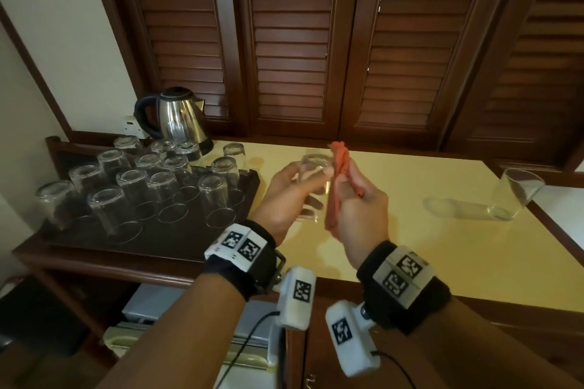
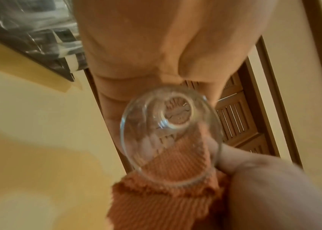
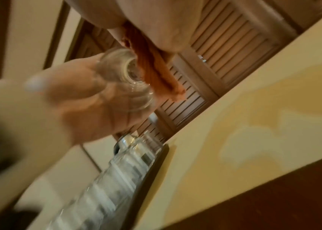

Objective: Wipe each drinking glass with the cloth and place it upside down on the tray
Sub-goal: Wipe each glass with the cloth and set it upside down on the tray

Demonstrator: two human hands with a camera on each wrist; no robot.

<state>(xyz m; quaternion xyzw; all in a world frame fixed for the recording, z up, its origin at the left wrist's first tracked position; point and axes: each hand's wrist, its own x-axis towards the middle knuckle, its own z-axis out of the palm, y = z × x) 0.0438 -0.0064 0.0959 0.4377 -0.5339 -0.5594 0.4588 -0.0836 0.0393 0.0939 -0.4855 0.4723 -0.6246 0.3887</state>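
My left hand (image 1: 292, 181) grips a clear drinking glass (image 1: 311, 178) above the yellow table, its open mouth toward me. In the left wrist view the glass (image 2: 170, 135) shows its mouth and thick base. My right hand (image 1: 354, 199) holds an orange ribbed cloth (image 1: 339, 164) against the glass's right side; the cloth (image 2: 168, 194) hangs below the rim. From the right wrist, the cloth (image 3: 156, 74) sits beside the glass (image 3: 124, 82). A dark tray (image 1: 132, 243) at left carries several upside-down glasses (image 1: 158, 186).
One more glass (image 1: 518, 193) stands upright near the table's right edge. A steel kettle (image 1: 180, 118) is behind the tray. Dark louvred doors (image 1: 294, 41) close off the back. The yellow tabletop (image 1: 426, 249) has bare surface between my hands and the far glass.
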